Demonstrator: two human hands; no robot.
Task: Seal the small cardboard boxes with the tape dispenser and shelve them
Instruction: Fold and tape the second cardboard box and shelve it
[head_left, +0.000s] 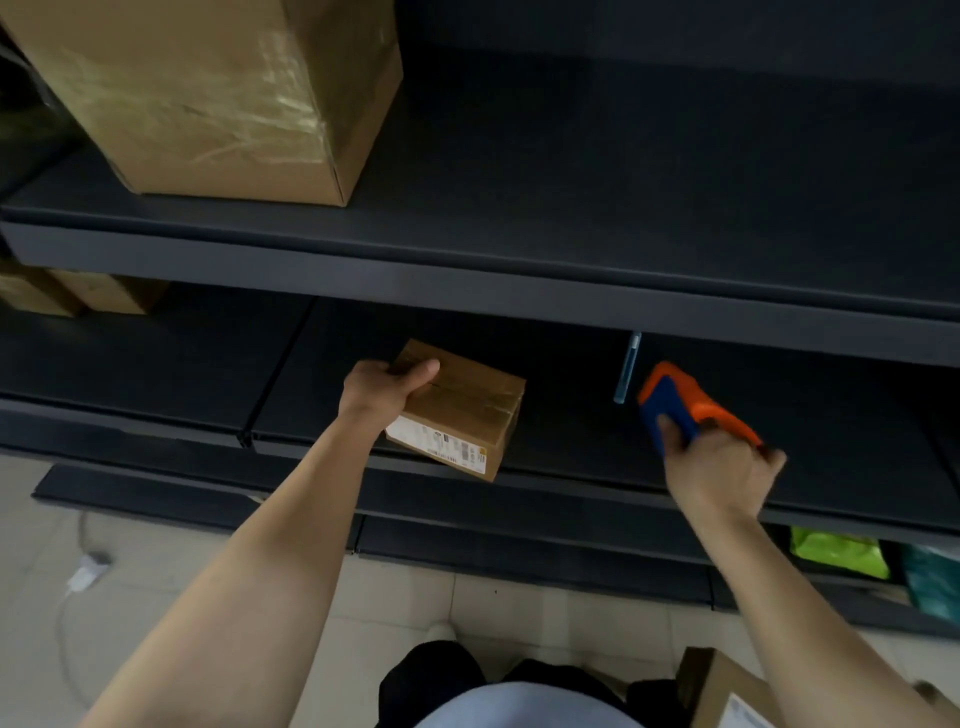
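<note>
1. At ten o'clock in the view, a big cardboard box (208, 93) wrapped in shiny tape stands on the upper shelf (519, 280).
2. The left hand (382, 392) grips the small box (462, 415) by its nine o'clock end. The thumb is pressed on top, and the other fingers (358, 379) curl round the edge and are mostly hidden.
3. The small box is over the front of the middle shelf (156, 364), with its near corner poking past the lip toward six o'clock. I cannot tell whether it rests on the shelf.
4. It is plain brown cardboard with creased clear tape along the top seam. A white label with a barcode is on the near side.
5. A thin blue stick (626, 369) lies at the box's two o'clock.
6. At the box's three o'clock, well apart from it, the right hand (722, 467) holds the orange and blue tape dispenser (680, 402), with its fingers wrapped round the handle.
7. A green bag (836, 556) sits at four o'clock in the view.
</note>
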